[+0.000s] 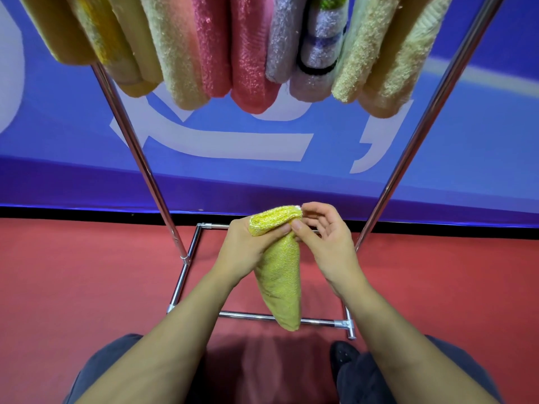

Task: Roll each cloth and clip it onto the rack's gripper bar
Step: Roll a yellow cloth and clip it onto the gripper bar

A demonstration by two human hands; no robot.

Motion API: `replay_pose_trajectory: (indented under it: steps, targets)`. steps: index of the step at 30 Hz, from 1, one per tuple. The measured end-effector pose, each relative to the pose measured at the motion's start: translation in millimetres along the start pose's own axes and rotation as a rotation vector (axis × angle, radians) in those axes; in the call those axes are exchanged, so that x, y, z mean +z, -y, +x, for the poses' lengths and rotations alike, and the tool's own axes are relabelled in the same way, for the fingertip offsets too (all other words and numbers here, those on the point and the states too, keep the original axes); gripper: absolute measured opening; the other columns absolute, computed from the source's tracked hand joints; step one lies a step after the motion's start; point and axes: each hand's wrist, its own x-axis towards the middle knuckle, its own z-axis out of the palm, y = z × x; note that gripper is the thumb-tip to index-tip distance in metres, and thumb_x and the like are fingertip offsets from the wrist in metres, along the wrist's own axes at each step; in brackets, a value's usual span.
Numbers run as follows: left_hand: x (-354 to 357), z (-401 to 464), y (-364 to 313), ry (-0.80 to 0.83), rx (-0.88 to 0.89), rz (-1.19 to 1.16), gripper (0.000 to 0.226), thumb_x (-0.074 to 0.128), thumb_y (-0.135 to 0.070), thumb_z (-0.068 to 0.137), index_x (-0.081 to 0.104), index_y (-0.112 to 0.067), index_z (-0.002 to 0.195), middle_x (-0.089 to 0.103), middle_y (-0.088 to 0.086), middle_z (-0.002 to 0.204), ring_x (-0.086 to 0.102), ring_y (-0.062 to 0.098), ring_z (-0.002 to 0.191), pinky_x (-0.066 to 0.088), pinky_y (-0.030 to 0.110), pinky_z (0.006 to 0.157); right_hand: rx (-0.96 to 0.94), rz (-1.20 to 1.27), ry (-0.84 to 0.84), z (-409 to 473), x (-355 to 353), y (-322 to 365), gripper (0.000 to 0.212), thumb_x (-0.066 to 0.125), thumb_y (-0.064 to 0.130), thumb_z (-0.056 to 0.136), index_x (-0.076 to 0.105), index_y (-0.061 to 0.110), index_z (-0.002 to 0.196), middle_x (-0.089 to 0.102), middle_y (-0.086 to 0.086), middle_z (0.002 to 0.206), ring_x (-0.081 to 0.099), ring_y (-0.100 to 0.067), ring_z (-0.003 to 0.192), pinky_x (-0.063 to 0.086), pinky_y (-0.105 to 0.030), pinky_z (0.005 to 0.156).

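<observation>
A yellow cloth (280, 275) hangs between my hands, its top part rolled sideways into a tube and its tail drooping down. My left hand (248, 246) grips the rolled top from the left, thumb across the front. My right hand (323, 237) pinches the roll's right end with thumb and fingertips, palm turned up. Overhead, several rolled cloths (250, 53) in tan, yellow, pink, lilac and cream hang side by side from the top of the rack; the gripper bar itself is out of frame.
The chrome rack's two slanted poles (145, 164) run down to a rectangular base frame (262, 316) on the red floor. A blue banner with white lettering (204, 141) stands behind. My dark trouser legs and a black shoe (344, 357) are at the bottom.
</observation>
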Motion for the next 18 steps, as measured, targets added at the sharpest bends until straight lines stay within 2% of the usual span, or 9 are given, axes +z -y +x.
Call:
replay_pose_trajectory:
  steps: [2,4,5,6,8,11,13,16,18]
  targets:
    - [-0.2,-0.5,-4.8,0.005,-0.006,-0.035,0.024,0.076,-0.009,0.088,0.078,-0.020,0.109,0.080,-0.006,0.102,0.074,0.006,0.097,0.056,0.020,0.083,0.037,-0.042,-0.009,-1.5,-2.4,-4.3,0.044,0.087,0.019,0.074,0.060,0.015,0.107,0.065,-0.013,0.123,0.066,-0.017,0.103,0.058,-0.034,0.086]
    - [-0.4,-1.7,-8.7,0.015,-0.005,-0.046,0.024,0.075,-0.006,0.088,0.078,-0.020,0.109,0.080,-0.006,0.101,0.073,0.004,0.094,0.054,0.017,0.080,0.065,-0.103,0.039,-3.8,-6.2,-9.5,0.050,0.088,0.036,0.064,0.060,0.018,0.102,0.067,-0.003,0.128,0.068,-0.023,0.108,0.055,-0.046,0.096]
    - [-1.2,-2.0,-10.4,0.022,-0.002,-0.050,0.025,0.074,-0.006,0.089,0.077,-0.018,0.110,0.080,-0.005,0.103,0.073,0.004,0.095,0.053,0.017,0.081,0.060,-0.126,0.077,-5.4,-6.9,-10.6,0.050,0.088,0.037,0.064,0.062,0.017,0.101,0.068,0.000,0.128,0.068,-0.025,0.112,0.052,-0.049,0.100]
    - [-2.2,-2.4,-12.5,0.027,0.004,-0.052,0.026,0.074,-0.006,0.089,0.077,-0.016,0.112,0.080,-0.003,0.104,0.073,0.005,0.096,0.053,0.017,0.082,0.042,-0.147,0.111,-6.8,-7.2,-10.7,0.049,0.088,0.037,0.065,0.063,0.016,0.101,0.069,0.001,0.128,0.067,-0.026,0.115,0.051,-0.049,0.103]
    - [-4.0,-3.2,-18.2,0.033,0.021,-0.047,0.026,0.074,-0.006,0.089,0.076,-0.015,0.114,0.079,-0.002,0.107,0.073,0.007,0.098,0.053,0.019,0.084,-0.015,-0.165,0.124,-7.5,-7.4,-8.1,0.043,0.089,0.028,0.068,0.062,0.015,0.098,0.071,0.000,0.124,0.067,-0.021,0.115,0.051,-0.041,0.101]
    - [-4.6,-2.8,-29.9,0.021,0.026,-0.052,0.025,0.075,-0.007,0.088,0.077,-0.015,0.112,0.079,-0.001,0.106,0.073,0.008,0.097,0.054,0.021,0.084,-0.060,-0.109,0.060,-6.4,-8.4,-1.4,0.035,0.084,-0.001,0.075,0.052,0.009,0.085,0.074,0.001,0.113,0.071,-0.009,0.103,0.052,-0.021,0.089]
    - [-4.4,0.1,-39.9,0.011,0.042,-0.049,0.024,0.076,-0.009,0.088,0.077,-0.016,0.111,0.079,0.000,0.105,0.073,0.009,0.097,0.054,0.023,0.085,-0.061,-0.137,0.067,-5.6,-9.1,1.2,0.028,0.082,0.000,0.076,0.055,0.005,0.080,0.074,0.002,0.112,0.072,-0.008,0.100,0.051,-0.019,0.086]
    - [-3.2,3.8,-60.1,0.036,0.084,-0.026,0.025,0.075,-0.009,0.088,0.077,-0.016,0.112,0.079,-0.001,0.108,0.072,0.008,0.099,0.054,0.023,0.088,-0.097,-0.194,0.093,-10.6,-9.7,6.0,0.031,0.088,0.021,0.074,0.066,0.003,0.086,0.076,0.000,0.109,0.071,-0.016,0.099,0.054,-0.034,0.090]
    - [-1.6,5.2,-76.1,0.061,0.101,-0.007,0.024,0.075,-0.008,0.088,0.077,-0.019,0.110,0.079,-0.006,0.105,0.072,0.004,0.097,0.053,0.018,0.083,-0.122,-0.249,0.090,-13.9,-11.4,12.0,0.036,0.086,0.037,0.072,0.071,0.012,0.094,0.076,0.001,0.106,0.070,-0.022,0.100,0.054,-0.044,0.095]
